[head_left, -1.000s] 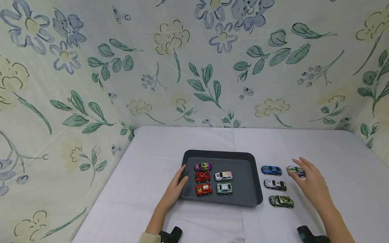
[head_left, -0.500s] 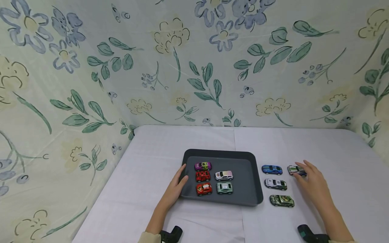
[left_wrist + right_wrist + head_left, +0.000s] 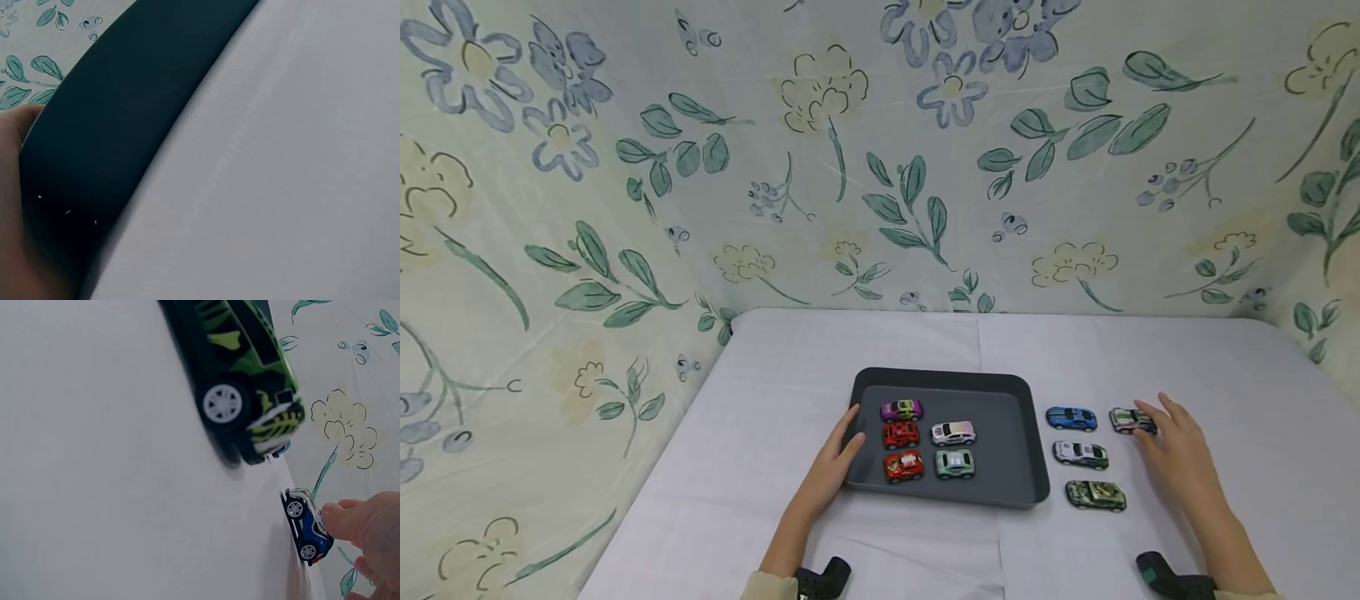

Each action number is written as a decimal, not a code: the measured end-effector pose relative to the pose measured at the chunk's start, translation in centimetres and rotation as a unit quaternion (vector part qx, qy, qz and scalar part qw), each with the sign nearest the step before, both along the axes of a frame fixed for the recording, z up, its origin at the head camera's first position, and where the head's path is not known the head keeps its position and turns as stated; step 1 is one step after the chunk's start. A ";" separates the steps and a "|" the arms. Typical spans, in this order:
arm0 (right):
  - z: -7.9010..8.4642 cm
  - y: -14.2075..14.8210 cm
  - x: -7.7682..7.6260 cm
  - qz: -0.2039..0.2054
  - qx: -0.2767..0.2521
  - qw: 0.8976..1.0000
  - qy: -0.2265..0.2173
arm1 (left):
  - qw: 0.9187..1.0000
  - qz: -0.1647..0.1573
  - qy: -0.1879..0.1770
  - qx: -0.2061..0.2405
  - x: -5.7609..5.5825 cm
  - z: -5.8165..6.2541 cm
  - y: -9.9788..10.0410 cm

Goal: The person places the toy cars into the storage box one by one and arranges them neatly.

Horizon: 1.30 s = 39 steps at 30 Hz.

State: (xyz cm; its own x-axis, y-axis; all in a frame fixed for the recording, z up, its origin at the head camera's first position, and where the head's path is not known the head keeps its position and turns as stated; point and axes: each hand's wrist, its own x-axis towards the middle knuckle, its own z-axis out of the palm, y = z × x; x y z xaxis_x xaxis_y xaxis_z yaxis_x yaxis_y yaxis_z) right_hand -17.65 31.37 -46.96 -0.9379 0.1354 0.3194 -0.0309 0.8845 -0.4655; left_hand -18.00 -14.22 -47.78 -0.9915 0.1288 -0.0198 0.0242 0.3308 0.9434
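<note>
My left hand (image 3: 829,467) holds the left rim of a dark grey baking tray (image 3: 1000,450); in the left wrist view the tray's outer wall (image 3: 125,106) fills the upper left. Inside it stand several small toy cars, among them a purple one (image 3: 901,410) and a mint-green one (image 3: 954,464). At the far right of the table, my right hand (image 3: 1180,450) pinches the right end of a white and blue toy car (image 3: 306,528), which stands on its wheels. In the right wrist view the thumb touches this car; some fingers are hidden.
Between tray and right hand stand a blue toy car (image 3: 1071,418), a silver one (image 3: 1080,455) and a green camouflage one (image 3: 1096,496). A white cloth (image 3: 925,550) covers the table. Floral fabric (image 3: 895,167) hangs behind and at the sides.
My right hand has shifted slightly right, its fingers drawing together at the right end of the toy car. Left hand, tray and the other cars stay in place.
</note>
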 end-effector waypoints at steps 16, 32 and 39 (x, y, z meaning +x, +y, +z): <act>-1.2 0.9 -0.9 0.016 -0.041 0.997 -0.056 | 1.000 0.000 0.000 0.001 -0.2 0.1 0.0; -0.8 0.5 -1.0 -0.034 -0.067 0.995 -0.069 | 1.000 -0.002 -0.009 0.000 0.2 0.3 0.0; 0.6 -0.5 -0.4 -0.022 -0.045 0.999 -0.018 | 1.000 -0.014 -0.015 0.014 1.0 2.5 0.3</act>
State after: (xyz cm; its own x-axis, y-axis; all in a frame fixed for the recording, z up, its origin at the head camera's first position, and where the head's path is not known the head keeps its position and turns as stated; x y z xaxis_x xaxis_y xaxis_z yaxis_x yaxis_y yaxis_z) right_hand -18.04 30.91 -46.36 -0.9412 0.2030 0.2700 0.0250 0.8391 -0.5434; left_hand -16.98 -13.93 -45.26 -0.9867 0.1566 -0.0447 0.0051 0.3036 0.9528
